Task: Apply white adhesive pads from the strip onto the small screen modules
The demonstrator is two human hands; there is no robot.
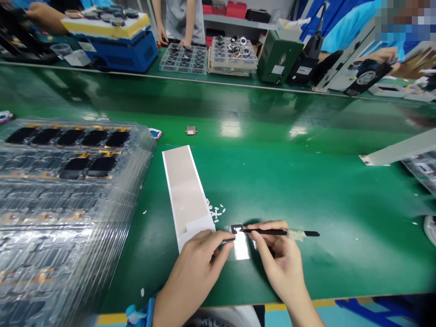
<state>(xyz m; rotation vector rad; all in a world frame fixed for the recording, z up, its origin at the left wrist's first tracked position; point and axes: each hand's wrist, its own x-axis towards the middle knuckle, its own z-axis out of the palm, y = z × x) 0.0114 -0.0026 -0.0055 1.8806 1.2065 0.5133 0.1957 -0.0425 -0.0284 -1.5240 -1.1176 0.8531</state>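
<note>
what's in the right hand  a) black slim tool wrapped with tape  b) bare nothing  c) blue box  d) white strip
a, the right hand pinches the black slim tool between thumb and fingers, with pale tape wrapped around its shaft.

An electronics assembly workshop is running here, with a green workbench [306, 136] stretching past the fingers [262, 231] and stacked plastic trays [68, 218] of black components lying left of them.
</note>
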